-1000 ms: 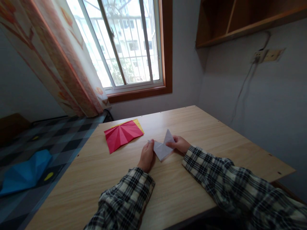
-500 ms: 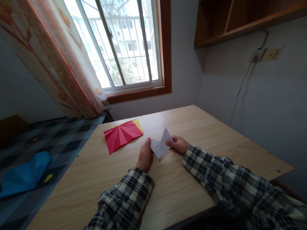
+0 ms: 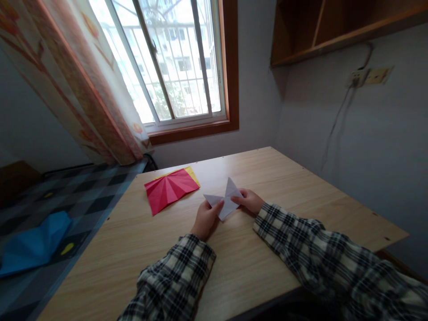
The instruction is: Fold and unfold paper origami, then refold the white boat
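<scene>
A folded white paper (image 3: 226,201) with two upward points lies just above the wooden table (image 3: 274,249), held between both hands. My left hand (image 3: 206,218) pinches its left flap, thumb on top. My right hand (image 3: 250,200) grips its right flap from the side. Both arms wear plaid sleeves. A creased red paper (image 3: 170,189) lies flat to the left, over a yellow sheet (image 3: 193,173) whose edge peeks out behind it.
A blue creased paper (image 3: 31,243) lies on the checkered surface left of the table. A window with a patterned curtain (image 3: 83,80) is ahead. A wooden shelf (image 3: 334,26) and a wall socket with a hanging cable (image 3: 357,80) are on the right wall.
My left hand has shifted its grip, the thumb now on top of the white paper's left flap, which has spread out flatter. The right hand has stayed put.
</scene>
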A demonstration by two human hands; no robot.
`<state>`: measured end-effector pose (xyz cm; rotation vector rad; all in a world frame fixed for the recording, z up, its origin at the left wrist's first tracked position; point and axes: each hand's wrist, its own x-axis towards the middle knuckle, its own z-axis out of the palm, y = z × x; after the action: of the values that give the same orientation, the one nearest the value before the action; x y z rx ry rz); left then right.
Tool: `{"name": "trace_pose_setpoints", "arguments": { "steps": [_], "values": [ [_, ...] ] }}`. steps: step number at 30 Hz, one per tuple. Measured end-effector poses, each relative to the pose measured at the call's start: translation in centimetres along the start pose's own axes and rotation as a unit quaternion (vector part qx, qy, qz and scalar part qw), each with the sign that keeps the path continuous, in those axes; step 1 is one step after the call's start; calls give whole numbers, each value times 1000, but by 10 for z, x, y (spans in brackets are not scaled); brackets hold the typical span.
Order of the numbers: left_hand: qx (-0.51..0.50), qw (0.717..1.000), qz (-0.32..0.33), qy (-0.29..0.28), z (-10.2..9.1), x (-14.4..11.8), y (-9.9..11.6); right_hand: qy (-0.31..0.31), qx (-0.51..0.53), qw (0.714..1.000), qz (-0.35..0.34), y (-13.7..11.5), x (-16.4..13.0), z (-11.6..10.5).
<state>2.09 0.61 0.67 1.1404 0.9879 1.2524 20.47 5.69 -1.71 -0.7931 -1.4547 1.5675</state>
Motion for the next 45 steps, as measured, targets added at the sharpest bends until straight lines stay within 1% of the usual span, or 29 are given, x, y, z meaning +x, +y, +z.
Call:
{"name": "trace_pose_setpoints", "arguments": {
  "steps": [4,9,13,20,24,29,32,37,41,45],
  "values": [
    [8,1000,3,4,0,1,-1,-3,-5,1000,-9,0,-1,1],
    [3,1000,2,11,1,0,0,6,-4,1000,-2,-2,-1,2],
    [-21,1000,7,22,1,0,1,23,-1,1000,2,-1,1,1],
    [-62,997,28,46,-3,8,-7,56,17,998,12,1,2,1],
    [-75,996,32,37,-3,9,-8,64,14,998,8,1,2,2],
    [-73,997,19,31,-1,7,-5,70,17,997,0,1,2,2],
    [-48,998,14,23,-1,5,-2,84,25,996,-1,0,1,1],
    [39,999,-12,2,-1,0,3,115,43,992,10,-5,1,0],
    [53,999,-2,4,3,-3,7,123,56,991,18,-7,1,2],
    [49,999,-3,25,4,-3,8,123,60,991,15,-7,1,2]
  ]
}}
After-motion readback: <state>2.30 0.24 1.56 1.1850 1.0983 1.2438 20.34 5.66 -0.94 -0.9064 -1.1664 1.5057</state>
